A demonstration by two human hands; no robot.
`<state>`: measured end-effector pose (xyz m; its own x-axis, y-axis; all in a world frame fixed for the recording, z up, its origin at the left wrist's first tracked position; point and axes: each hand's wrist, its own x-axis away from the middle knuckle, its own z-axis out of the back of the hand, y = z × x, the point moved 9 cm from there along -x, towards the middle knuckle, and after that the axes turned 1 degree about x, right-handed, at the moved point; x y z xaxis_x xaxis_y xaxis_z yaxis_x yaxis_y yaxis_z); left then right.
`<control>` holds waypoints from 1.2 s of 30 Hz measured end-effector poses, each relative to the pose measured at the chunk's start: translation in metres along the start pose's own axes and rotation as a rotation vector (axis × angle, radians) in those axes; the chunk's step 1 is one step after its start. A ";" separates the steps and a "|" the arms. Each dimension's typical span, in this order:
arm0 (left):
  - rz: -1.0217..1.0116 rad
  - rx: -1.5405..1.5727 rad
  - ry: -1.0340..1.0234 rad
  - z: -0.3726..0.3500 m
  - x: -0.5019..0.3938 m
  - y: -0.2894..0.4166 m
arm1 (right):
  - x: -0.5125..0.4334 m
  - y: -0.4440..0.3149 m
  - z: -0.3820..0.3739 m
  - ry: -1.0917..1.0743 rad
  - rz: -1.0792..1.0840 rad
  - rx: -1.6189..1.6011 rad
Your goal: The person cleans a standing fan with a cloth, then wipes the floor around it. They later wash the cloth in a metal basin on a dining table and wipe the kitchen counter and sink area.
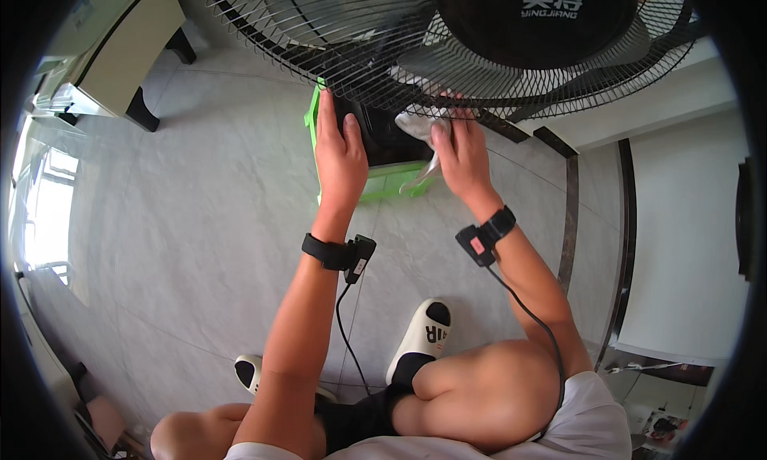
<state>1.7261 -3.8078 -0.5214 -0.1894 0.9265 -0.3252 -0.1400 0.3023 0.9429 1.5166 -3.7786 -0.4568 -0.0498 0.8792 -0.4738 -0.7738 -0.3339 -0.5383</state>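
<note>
A light-coloured cloth (414, 123) is under the fingers of my right hand (468, 163), gripped at the right side of a black plastic object (389, 138). One end of the cloth hangs down at the front right corner. Around the black object runs a bright green plastic frame or box (392, 181), standing on the floor. My left hand (340, 163) lies flat along its left side, thumb apart from the fingers and nothing in the palm. The wire grille of a black electric fan (533, 47) overhangs both hands and hides the far part of the green box and some fingertips.
Grey tiles (228, 208) make up the floor. At upper left stands a pale cabinet (135, 47) on dark legs. A white panel (683, 232) with dark edging is on the right. Cables run from both wrist straps, and a cream slipper (422, 334) is below.
</note>
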 end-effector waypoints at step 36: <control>0.026 -0.011 -0.001 -0.001 0.000 0.000 | 0.012 -0.074 -0.020 0.105 0.175 0.296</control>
<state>1.7253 -3.8082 -0.5213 -0.1917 0.9342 -0.3009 -0.1453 0.2762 0.9500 1.5854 -3.7498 -0.4366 -0.1439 0.7727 -0.6182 -0.9094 -0.3496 -0.2253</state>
